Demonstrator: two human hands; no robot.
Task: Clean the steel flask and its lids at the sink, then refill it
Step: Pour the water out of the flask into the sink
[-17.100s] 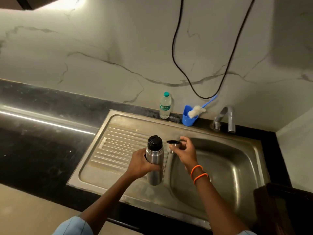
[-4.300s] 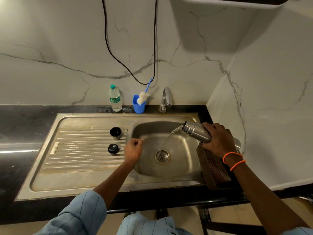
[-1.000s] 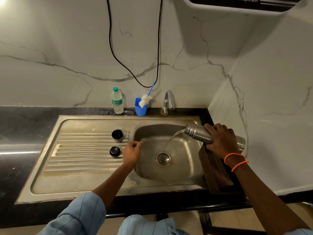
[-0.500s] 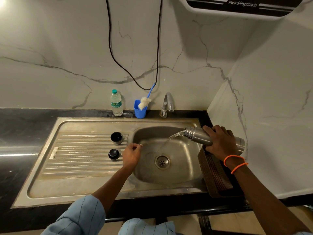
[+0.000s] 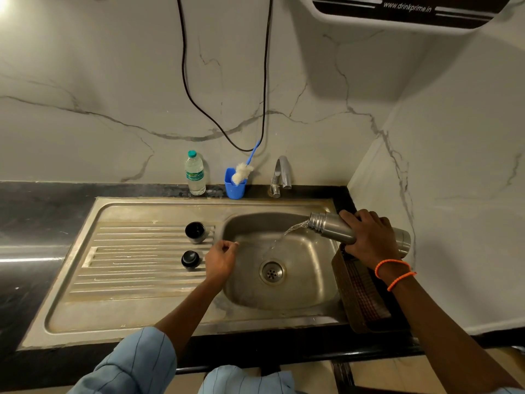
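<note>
- Marble wall (image 5: 113,81) behind, black counter (image 5: 34,211), steel sink (image 5: 119,314) w/ ribbed drainboard on your left and basin on the right.
- Vs. half a sec ago: hardly any change. Your right hand (image 5: 369,240) still grips the flask (image 5: 329,227) at the same spot over the basin's right rim; stream still running. View sits a touch lower, so more of the purifier (image 5: 397,12) shows up top.
- Vs. 17 s ago: flask was upright over the drainboard in your left hand, black stopper still on; now both lids are off and the flask has changed hands.
- Flask: plain steel, lying almost level, threaded mouth pointing left and slightly down, thin water stream (image 5: 287,233) falling toward the drain (image 5: 272,272).
- Cup lid (image 5: 195,231): steel outside, dark inside, mouth up on the drainboard's far ribs.
- Stopper (image 5: 189,259): black, on the ribs nearer you, apart from the cup lid.
- Your left hand (image 5: 220,260) is loosely curled, holds nothing, at the basin's left edge just right of the stopper.
- Back ledge: water bottle (image 5: 195,173), blue cup (image 5: 234,184) w/ brush (image 5: 241,172), tap (image 5: 281,174).
- Hard to see: flask's middle is under your fingers; its base shows past your hand. Brown basket (image 5: 363,297) at right is partly behind your forearm; contents unclear. Purifier cut off by the top edge.
</note>
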